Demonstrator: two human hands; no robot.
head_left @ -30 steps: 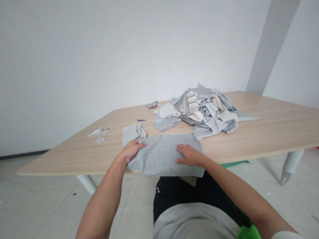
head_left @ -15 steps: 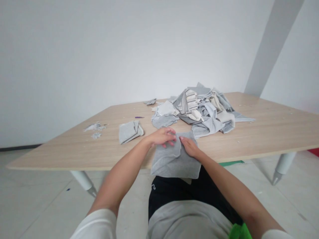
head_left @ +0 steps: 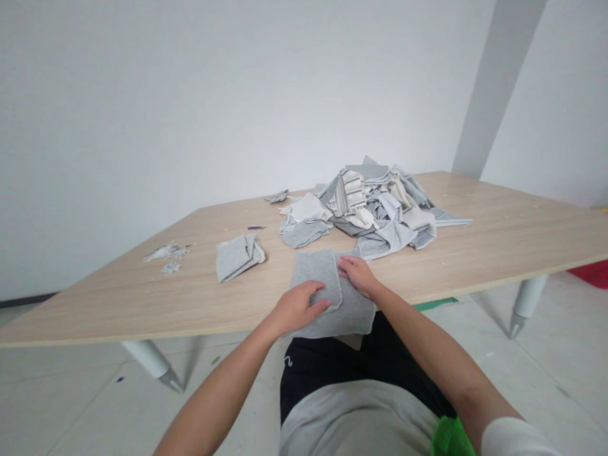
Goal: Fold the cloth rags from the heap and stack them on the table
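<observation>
A grey cloth point(head_left: 319, 276) lies folded over itself at the near edge of the wooden table point(head_left: 498, 247), its lower part hanging a little over the edge. My left hand point(head_left: 298, 306) rests flat on the folded cloth's near left part, fingers stretched out. My right hand point(head_left: 357, 275) presses flat on the cloth's right side beside the folded edge, fingers extended. Neither hand grips anything.
A heap of grey, white and striped fabric pieces point(head_left: 373, 206) sits behind the cloth. A small folded grey cloth point(head_left: 236, 255) lies to the left, with white scraps point(head_left: 167, 253) farther left and a small purple item point(head_left: 255, 227). Table legs point(head_left: 522, 303) stand on a tiled floor.
The wide grey cloth was folded from the left over to the right. My left hand then slid down toward the near edge; my right hand stayed on the cloth's right side.
</observation>
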